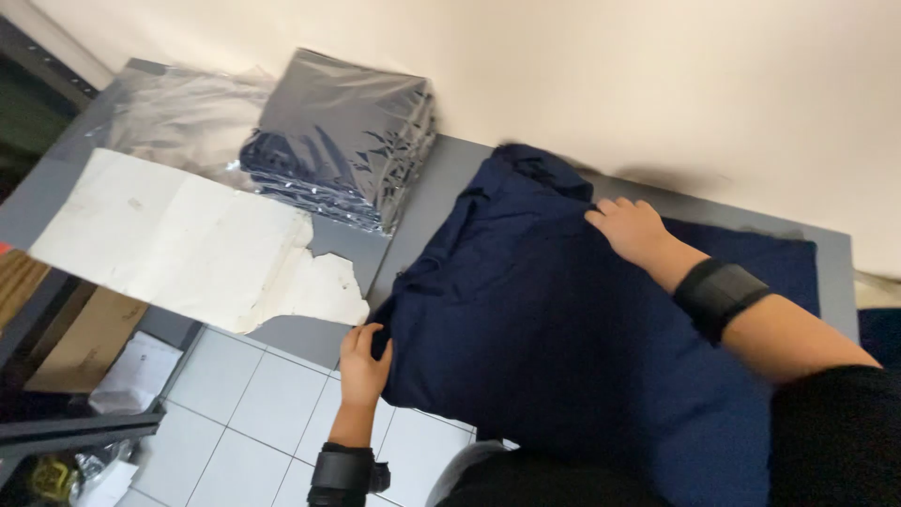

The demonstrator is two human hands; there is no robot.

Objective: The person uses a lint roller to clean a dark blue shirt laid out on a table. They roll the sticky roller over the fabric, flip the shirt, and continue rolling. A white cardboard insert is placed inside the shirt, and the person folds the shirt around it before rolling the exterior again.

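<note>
Navy garment [563,347] lying diagonally, collar toward wall, left hand [363,361] gripping its edge, right hand [631,228] flat on top

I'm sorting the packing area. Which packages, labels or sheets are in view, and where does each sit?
Stack of bagged garments: table's far side, dark navy squares in glossy clear plastic.
Empty plastic bags: flat at the far left corner, clear and shiny.
Torn paper sheet: table's left edge, white, ragged right end.
Cardboard piece: under the table, brown.
</note>
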